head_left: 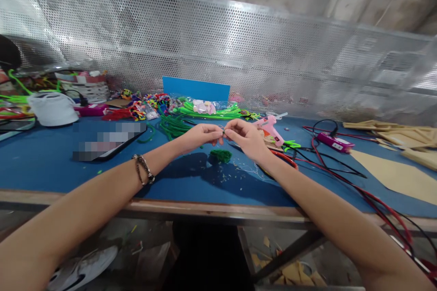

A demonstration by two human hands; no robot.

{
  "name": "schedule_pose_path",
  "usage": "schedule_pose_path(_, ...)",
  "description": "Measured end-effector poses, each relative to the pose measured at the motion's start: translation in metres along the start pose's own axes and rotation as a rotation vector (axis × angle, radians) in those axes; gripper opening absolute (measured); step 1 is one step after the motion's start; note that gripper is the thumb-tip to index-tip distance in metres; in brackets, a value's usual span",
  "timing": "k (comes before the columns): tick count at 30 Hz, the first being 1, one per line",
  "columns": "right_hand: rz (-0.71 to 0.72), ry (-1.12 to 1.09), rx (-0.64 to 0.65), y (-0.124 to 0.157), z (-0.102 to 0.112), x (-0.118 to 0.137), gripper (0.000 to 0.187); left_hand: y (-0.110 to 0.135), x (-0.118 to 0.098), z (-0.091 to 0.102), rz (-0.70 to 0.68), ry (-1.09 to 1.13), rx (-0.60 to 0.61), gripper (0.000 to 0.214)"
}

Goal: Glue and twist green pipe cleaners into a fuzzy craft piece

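My left hand [200,138] and my right hand [248,140] meet above the table, thumbs and forefingers pinched tip to tip. Between the fingertips shows a speck of dark green, too small to name. Just below them on the blue tabletop lies a fuzzy dark green clump [220,156], with small pale scraps scattered near it. A pile of dark green chenille stems [173,127] lies beyond my left hand. To the right of my right hand rests a pink hot glue gun [271,129].
Bright green chenille stems [218,110] in plastic lie at the back before a blue board [196,88]. A phone-like device [109,143], partly blurred, and a white cap [53,108] are on the left. Cables [327,168], a purple power strip [336,142] and cardboard [396,173] occupy the right.
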State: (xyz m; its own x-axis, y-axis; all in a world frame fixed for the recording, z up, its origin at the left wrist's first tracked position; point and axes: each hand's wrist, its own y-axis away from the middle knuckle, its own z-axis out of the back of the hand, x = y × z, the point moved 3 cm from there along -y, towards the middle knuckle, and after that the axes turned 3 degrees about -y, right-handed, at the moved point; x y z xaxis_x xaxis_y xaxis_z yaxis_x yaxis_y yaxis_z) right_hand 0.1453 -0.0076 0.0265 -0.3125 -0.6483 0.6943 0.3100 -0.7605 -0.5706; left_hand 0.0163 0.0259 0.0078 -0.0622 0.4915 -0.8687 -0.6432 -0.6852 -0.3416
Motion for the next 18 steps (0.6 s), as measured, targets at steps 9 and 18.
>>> schedule_pose_path(9, 0.072, 0.159, 0.021, 0.0004, -0.0007, 0.0048, 0.005, -0.0010, 0.0033, 0.0017, 0.095, 0.100, -0.137, 0.013)
schedule_pose_path(18, 0.207, 0.557, 0.078, 0.0018, -0.0025, 0.0030, 0.009, -0.0017, -0.0017, -0.0011, 0.024, -0.077, -0.188, 0.010)
